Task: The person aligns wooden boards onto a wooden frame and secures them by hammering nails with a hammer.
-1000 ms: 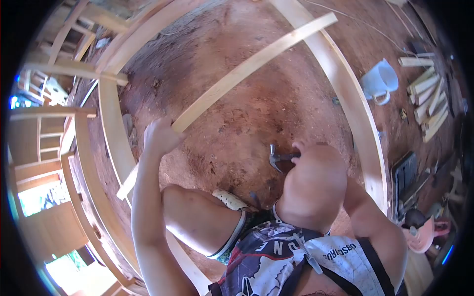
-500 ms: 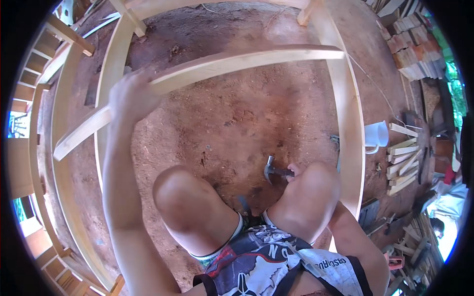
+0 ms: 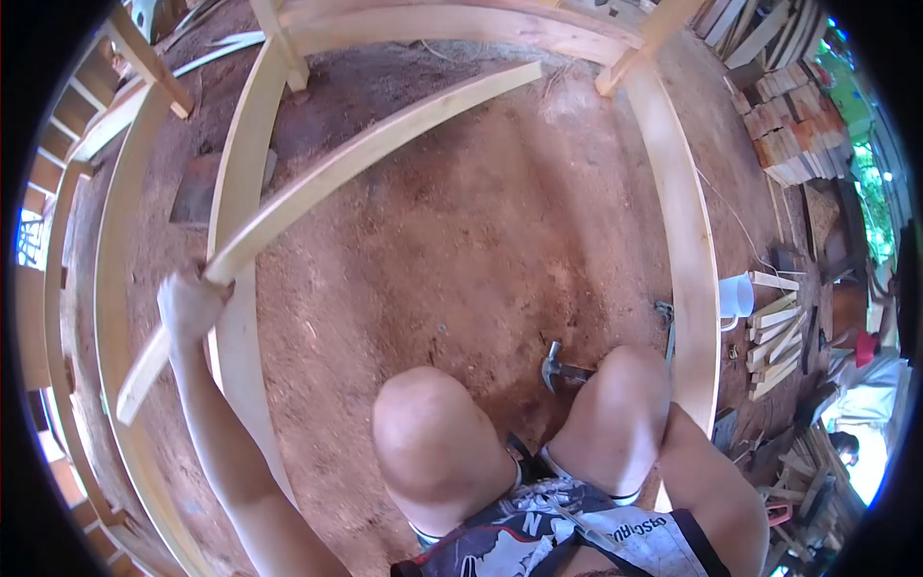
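Observation:
My left hand (image 3: 192, 306) is wrapped round a long wooden strip (image 3: 336, 168), over the left rail (image 3: 236, 183) of a wooden frame. The strip slants up to the right, and its far end stands over the dirt floor inside the frame. Beside my right knee a hammer (image 3: 553, 367) shows its metal head and part of its dark handle. My right hand is hidden behind that knee, at the handle's end. The right rail (image 3: 687, 250) runs along the outside of my right leg.
Past the right rail are a translucent jug (image 3: 735, 296) and a pile of short wood pieces (image 3: 777, 337). Stacked blocks (image 3: 793, 125) stand at the upper right. The far crosspiece (image 3: 461, 27) spans the top. More framing (image 3: 125, 260) is at the left.
My left hand has moved left and down with the strip, whose far end has come away from the right rail. My right hand's fingers, seen before at the hammer handle, are now hidden.

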Motion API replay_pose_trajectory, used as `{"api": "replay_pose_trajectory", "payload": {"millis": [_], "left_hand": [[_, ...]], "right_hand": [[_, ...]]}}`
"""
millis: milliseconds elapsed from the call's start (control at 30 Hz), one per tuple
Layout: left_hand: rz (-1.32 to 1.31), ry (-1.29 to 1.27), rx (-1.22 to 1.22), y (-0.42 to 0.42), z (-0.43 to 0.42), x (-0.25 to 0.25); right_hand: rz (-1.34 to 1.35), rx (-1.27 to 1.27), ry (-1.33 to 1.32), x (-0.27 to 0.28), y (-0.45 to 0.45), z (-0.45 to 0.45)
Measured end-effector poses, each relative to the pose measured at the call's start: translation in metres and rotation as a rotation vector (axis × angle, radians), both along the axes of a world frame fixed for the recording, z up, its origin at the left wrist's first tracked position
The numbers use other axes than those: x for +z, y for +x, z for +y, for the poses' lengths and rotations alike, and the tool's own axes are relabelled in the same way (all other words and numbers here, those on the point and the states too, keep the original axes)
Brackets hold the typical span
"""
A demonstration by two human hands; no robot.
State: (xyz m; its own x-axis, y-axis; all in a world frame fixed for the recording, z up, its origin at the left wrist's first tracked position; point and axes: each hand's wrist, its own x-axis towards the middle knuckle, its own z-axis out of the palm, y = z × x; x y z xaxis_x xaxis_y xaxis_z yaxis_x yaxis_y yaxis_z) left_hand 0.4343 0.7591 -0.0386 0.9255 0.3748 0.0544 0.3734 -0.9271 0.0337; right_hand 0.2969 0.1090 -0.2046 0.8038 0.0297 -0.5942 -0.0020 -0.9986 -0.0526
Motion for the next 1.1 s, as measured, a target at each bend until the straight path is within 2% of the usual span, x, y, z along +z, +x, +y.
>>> {"api": "replay_pose_trajectory", "payload": {"millis": [167, 300, 367, 433, 467, 500, 567, 700, 800, 867, 967, 1033, 1067, 1100], "left_hand": [[-0.048, 0.027, -0.009, -0.014, 0.024, -0.017], [-0.039, 0.055, -0.081, 0.008, 0.011, -0.001], [-0.051, 0.061, -0.032, 0.024, 0.001, 0.009], [0.011, 0.059, 0.009, 0.041, -0.020, 0.023], [0.028, 0.084, -0.007, 0.047, -0.029, 0.029], [0.044, 0.112, -0.015, 0.052, -0.037, 0.036], [0.046, 0.143, 0.007, 0.058, -0.052, 0.050], [0.057, 0.170, -0.015, 0.059, -0.065, 0.073], [0.105, 0.189, 0.043, 0.059, -0.077, 0.092], [0.065, 0.218, 0.044, 0.060, -0.078, 0.099], [0.023, 0.223, 0.019, 0.063, -0.070, 0.106], [-0.010, 0.267, -0.019, 0.066, -0.067, 0.114], [-0.027, 0.292, -0.071, 0.067, -0.069, 0.119], [-0.031, 0.307, -0.060, 0.070, -0.081, 0.125]], "right_hand": [[-0.004, -0.019, -0.112, 0.041, 0.040, -0.007], [-0.060, -0.034, -0.217, 0.081, 0.116, -0.024], [-0.097, -0.054, -0.254, 0.093, 0.163, -0.030], [-0.095, -0.102, -0.217, 0.094, 0.204, -0.032], [-0.051, -0.215, -0.103, 0.096, 0.224, -0.027], [-0.063, -0.193, -0.089, 0.091, 0.238, -0.024], [-0.198, -0.356, 0.102, 0.076, 0.261, -0.012], [-0.146, -0.456, 0.125, 0.059, 0.308, -0.011], [-0.092, -0.342, 0.111, 0.009, 0.323, -0.041], [-0.311, -0.444, 0.219, -0.034, 0.318, -0.060], [-0.264, -0.468, 0.281, -0.081, 0.347, -0.088], [-0.545, -0.192, 0.183, -0.079, 0.398, -0.090], [-0.333, -0.415, 0.676, -0.075, 0.440, -0.089], [-0.236, -0.531, 0.993, -0.053, 0.476, -0.081]]}}
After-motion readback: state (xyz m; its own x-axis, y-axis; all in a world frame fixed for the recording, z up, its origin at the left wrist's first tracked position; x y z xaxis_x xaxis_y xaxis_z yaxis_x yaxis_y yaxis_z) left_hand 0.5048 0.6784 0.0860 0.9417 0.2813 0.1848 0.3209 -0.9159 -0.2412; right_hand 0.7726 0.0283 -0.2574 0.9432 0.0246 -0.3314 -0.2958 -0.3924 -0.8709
